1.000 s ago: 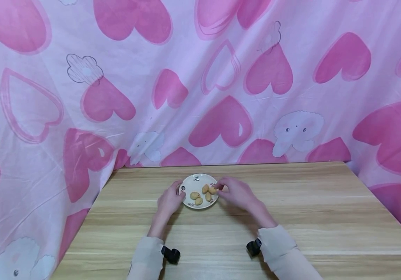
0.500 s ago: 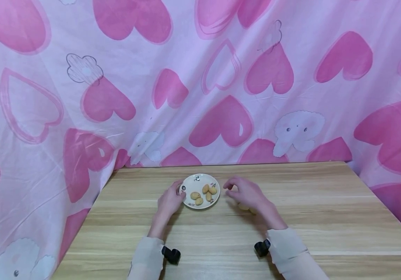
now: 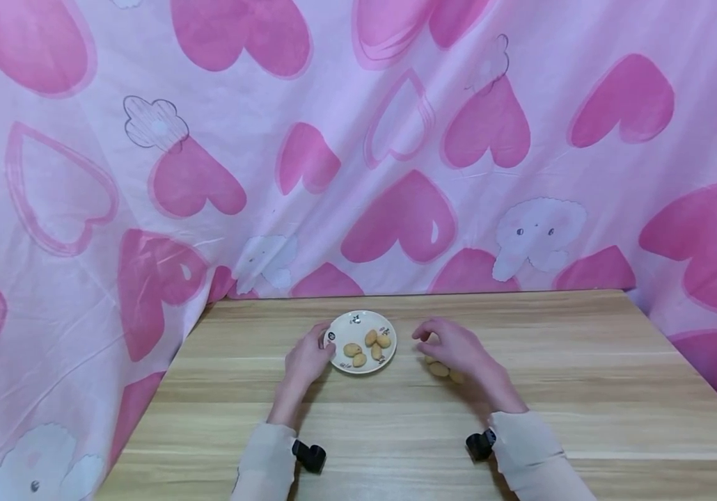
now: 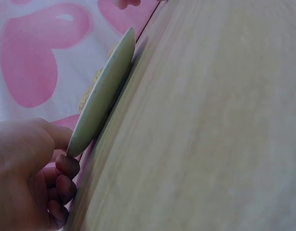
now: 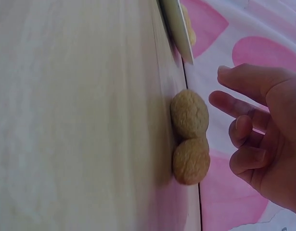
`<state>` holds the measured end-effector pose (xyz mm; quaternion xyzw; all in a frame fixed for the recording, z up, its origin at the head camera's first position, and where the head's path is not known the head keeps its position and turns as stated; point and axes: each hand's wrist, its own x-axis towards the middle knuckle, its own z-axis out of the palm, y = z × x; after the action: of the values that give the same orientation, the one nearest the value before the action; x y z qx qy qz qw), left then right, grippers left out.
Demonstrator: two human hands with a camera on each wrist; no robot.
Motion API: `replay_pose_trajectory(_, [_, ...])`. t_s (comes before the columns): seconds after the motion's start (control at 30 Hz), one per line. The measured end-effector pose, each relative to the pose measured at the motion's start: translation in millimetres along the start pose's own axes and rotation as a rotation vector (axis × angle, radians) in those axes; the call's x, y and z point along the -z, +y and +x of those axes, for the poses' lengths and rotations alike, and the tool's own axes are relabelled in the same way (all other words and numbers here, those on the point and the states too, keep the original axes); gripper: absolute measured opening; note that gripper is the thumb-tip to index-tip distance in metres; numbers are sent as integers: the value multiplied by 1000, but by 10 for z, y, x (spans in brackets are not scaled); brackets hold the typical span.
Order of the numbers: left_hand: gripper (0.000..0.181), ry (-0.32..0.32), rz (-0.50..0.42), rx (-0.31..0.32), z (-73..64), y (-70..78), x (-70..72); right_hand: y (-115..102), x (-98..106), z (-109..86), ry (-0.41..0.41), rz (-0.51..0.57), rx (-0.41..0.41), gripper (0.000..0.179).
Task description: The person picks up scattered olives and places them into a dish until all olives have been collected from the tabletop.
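Observation:
My left hand (image 3: pixel 310 355) pinches the left rim of a small white plate (image 3: pixel 353 332) with printed figures on it. In the left wrist view, the thumb lies at the upper side of the plate's edge and fingers sit under it. Several tan oval pieces (image 3: pixel 352 350) with a rough, baked-looking surface lie on the plate in two clusters. To the right, my right hand (image 3: pixel 455 346) hovers with thumb and forefinger apart, nothing between them. Under it more tan pieces (image 5: pixel 188 114) rest on the table, close together and partly hidden by the hand in the head view.
A light wood table (image 3: pixel 390 431) extends around the plate and pieces. Pink heart-printed cloth (image 3: pixel 396 216) hangs behind and at both sides. Each wrist carries a small black camera, the left camera (image 3: pixel 310 456) and the right camera (image 3: pixel 480 445).
My right hand has moved from the plate's right side to the right, over the loose pieces, which have come into sight. A piece it was touching now lies on the plate. The left hand still holds the rim.

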<state>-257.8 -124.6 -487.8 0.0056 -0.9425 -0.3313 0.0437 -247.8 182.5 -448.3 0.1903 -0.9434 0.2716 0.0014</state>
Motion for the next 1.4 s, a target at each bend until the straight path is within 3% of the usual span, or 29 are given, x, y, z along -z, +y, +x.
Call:
replay_pose_trajectory(0.97, [52,-4,-2,0,2,-5,-2,250,41,-111,6,64,-72,21])
replay_pose_trajectory(1.4, [51,-6,-1,4,12,-2,-2,396,111,-123,-31,87,-110,24])
